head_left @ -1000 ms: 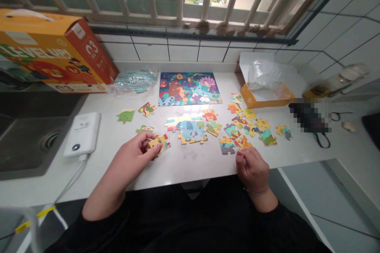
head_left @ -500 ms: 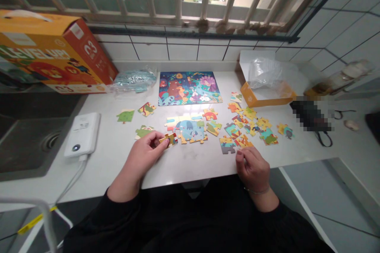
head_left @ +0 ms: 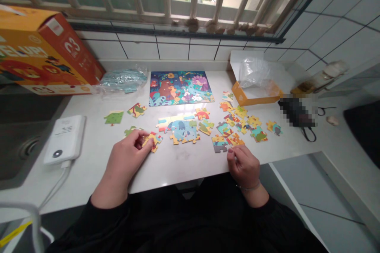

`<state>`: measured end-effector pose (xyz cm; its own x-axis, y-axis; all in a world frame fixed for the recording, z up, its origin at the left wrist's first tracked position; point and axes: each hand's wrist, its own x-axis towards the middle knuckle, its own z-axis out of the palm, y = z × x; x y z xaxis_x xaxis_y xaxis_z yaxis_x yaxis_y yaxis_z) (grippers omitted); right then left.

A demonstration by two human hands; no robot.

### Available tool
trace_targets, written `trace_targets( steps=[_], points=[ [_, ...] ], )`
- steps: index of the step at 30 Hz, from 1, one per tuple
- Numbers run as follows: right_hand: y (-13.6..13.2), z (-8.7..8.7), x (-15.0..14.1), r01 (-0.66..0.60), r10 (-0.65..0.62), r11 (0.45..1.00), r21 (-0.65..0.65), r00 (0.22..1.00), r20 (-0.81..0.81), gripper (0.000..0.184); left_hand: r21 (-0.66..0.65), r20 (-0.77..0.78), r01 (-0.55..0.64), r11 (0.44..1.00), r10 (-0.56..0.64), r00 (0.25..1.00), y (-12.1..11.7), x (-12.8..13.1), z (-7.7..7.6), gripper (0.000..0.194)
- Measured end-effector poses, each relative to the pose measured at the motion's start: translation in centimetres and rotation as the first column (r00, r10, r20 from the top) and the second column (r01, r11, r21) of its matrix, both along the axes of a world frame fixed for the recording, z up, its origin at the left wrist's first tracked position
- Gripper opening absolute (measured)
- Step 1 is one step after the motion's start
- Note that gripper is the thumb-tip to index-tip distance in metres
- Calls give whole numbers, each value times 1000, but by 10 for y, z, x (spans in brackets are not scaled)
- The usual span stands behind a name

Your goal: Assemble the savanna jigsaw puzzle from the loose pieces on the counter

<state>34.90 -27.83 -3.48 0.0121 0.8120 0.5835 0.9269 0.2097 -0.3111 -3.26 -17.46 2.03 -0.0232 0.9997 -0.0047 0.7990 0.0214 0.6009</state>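
Note:
Between the thumb and fingers of my left hand point(head_left: 126, 156) is a yellow and red puzzle piece point(head_left: 154, 141), its left part covered by the fingers. Just beyond this hand lies a green puzzle piece point(head_left: 132, 130), partly hidden. A joined section with blue elephants point(head_left: 183, 129) lies to the right of the held piece. My right hand point(head_left: 243, 165) rests curled near the counter's front edge, its fingers closed; whether anything is inside is hidden. Close to its fingertips are a grey and blue piece point(head_left: 219, 144) and an orange piece point(head_left: 236, 139). Several loose pieces point(head_left: 241, 111) spread beyond.
A finished dark-blue animal puzzle point(head_left: 181, 88) lies at the back. An open yellow box point(head_left: 258, 94) with clear plastic stands right of it. At left are a plastic bag point(head_left: 123, 80), an orange carton point(head_left: 56, 55), a white power bank point(head_left: 65, 138) and a sink point(head_left: 18, 142).
The piece in my left hand has turned so that more of its yellow and red face shows. The view has shifted slightly to the right. My right hand stays curled in place.

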Motion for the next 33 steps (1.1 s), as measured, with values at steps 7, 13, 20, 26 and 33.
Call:
trace_targets(
  steps=[7, 13, 20, 26, 33],
  points=[
    [0, 0, 3, -6, 6, 1000, 17, 1000, 1, 23, 20, -134, -33, 999, 36, 990, 4, -22, -2, 38],
    [7, 4, -2, 135, -137, 988, 78, 990, 23, 11, 80, -173, 13, 997, 1, 985, 5, -21, -2, 39],
    [20, -4, 14, 236, -233, 969, -78, 972, 35, 54, 81, -77, -54, 995, 60, 995, 3, -18, -3, 44],
    [35, -9, 57, 257, -243, 932, -256, 966, 86, 67, 36, -96, -53, 998, 56, 994, 4, -18, 0, 47],
    [37, -8, 62, 175, -169, 971, -163, 984, 49, 37, 5, -155, -23, 1000, 24, 988, 4, -17, 0, 50]
  ],
)
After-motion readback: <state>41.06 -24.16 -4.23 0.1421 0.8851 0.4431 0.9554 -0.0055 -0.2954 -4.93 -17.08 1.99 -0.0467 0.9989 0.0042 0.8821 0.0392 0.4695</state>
